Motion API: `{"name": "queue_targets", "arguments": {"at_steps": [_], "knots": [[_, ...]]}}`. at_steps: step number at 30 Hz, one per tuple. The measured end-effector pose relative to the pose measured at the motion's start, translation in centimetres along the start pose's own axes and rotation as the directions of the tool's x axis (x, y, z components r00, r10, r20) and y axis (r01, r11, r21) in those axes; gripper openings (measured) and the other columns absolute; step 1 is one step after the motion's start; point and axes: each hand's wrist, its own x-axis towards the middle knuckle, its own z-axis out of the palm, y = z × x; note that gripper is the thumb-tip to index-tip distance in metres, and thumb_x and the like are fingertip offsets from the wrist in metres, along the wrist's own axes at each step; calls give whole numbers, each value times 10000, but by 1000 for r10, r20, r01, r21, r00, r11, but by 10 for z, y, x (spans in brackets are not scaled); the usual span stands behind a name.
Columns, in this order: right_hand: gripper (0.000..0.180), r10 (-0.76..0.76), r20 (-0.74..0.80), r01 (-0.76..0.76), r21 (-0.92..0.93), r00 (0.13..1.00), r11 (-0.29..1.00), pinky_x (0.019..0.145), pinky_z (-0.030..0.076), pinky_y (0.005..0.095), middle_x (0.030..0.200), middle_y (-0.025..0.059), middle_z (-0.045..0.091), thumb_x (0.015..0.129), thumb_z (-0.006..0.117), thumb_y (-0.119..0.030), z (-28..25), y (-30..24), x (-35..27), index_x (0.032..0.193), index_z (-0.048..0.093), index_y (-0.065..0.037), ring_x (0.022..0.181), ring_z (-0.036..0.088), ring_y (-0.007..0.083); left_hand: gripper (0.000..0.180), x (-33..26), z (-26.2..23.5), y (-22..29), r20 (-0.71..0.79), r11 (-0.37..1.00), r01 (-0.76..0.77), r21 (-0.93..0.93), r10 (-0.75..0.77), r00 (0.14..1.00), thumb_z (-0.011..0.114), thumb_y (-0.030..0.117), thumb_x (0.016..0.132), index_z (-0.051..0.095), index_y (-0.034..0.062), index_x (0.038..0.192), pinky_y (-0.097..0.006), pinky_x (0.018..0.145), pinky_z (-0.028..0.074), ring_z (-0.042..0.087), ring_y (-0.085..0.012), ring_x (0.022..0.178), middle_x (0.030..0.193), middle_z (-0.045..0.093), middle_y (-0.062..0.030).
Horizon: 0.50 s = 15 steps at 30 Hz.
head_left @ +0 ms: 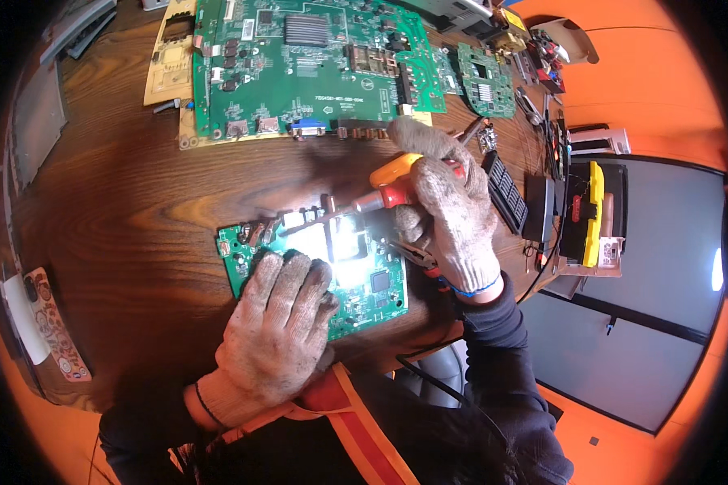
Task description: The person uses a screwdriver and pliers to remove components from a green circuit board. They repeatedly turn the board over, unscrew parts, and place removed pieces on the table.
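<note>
Small green circuit board (pixel 364 297) lies at the desk's (pixel 137 214) near edge, its middle washed out by glare; gloved left hand (pixel 275 331) covers its near-left part, fingers together, thumb mostly hidden, so grip cannot be told. Gloved right hand (pixel 457 210) has fingers curled round a red-handled screwdriver (pixel 392 196), tip indistinct, with pliers (pixel 412 255) partly hidden below. Toward the desk's far edge, a large green board (pixel 299 81) runs out of view.
</note>
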Motion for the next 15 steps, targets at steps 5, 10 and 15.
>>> {"name": "queue_targets", "arguments": {"at_steps": [5, 10, 15], "knots": [[408, -52, 279, 51, 12, 959, 999, 558, 526, 258, 910, 163, 711, 919, 739, -152, -3, -5, 4, 1265, 605, 20, 661, 658, 172, 319, 3, 2, 2, -75, 1000, 22, -22, -24, 997, 710, 299, 871, 737, 99, 1117, -561, 1179, 318, 501, -335, 1328, 1340, 614, -108], [317, -16, 74, 42, -364, 997, 930, 583, 541, 251, 1130, 116, 698, 896, 732, -129, -20, -15, 11, 1171, 636, -2, 717, 672, 147, 341, 4, 3, 0, 4, 1000, 16, 4, -16, 1000, 562, 331, 915, 675, 358, 1236, -571, 1165, 321, 515, -322, 1306, 1347, 602, -82], [365, -57, 162, 136, -533, 985, 835, 556, 509, 221, 1101, 96, 713, 899, 730, -214, -15, -19, 28, 1193, 653, -11, 757, 665, 118, 299, 5, -2, -5, 30, 1000, 0, -15, 1, 1000, 563, 303, 887, 696, 314, 1155, -543, 1121, 369, 539, -305, 1253, 1328, 610, -78]]}}
